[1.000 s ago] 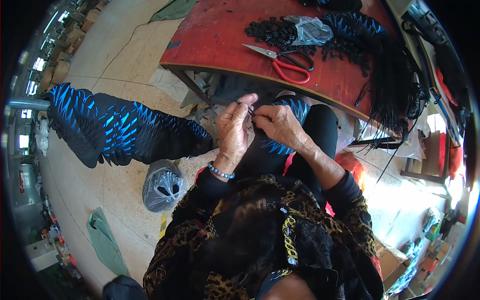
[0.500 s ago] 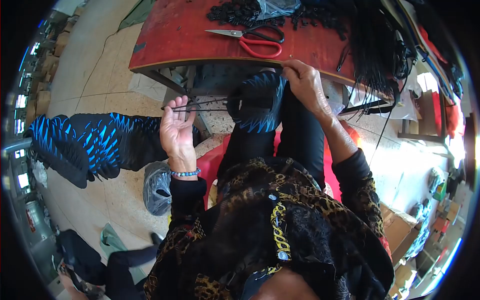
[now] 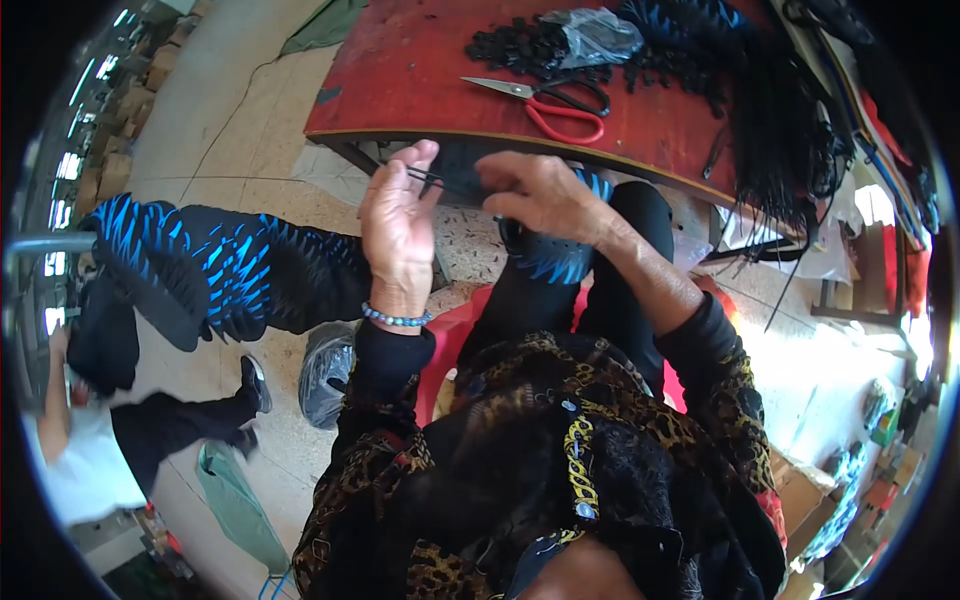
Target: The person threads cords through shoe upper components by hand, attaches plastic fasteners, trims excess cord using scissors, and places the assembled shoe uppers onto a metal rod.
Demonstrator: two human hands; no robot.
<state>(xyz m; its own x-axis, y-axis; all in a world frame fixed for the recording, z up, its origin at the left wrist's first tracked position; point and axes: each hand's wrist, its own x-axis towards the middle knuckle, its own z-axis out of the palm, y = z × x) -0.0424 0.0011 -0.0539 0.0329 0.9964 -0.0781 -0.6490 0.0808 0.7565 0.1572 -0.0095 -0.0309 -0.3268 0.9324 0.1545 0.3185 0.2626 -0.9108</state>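
Observation:
My left hand (image 3: 398, 230), palm up with a beaded bracelet on the wrist, pinches a thin black cord (image 3: 426, 177) between thumb and fingers; a short doubled length sticks out to the right. Close by, my right hand (image 3: 548, 198) is slightly blurred, its thumb and fingers apart, and nothing shows between them. Below it, a black piece with blue streaks (image 3: 553, 262) lies over my knee, partly hidden by the hand.
Ahead stands a red table (image 3: 400, 75) bearing scissors (image 3: 560, 112), a heap of small black parts (image 3: 510, 48), a plastic bag (image 3: 602, 38) and black cords (image 3: 775, 140). Black-and-blue fabric (image 3: 235, 265) hangs at left. Another person (image 3: 90, 450) is at lower left.
My right hand has moved left from the table edge towards my left hand. The cord stretched from my left hand now shows only as a short length. The other person has come further into view.

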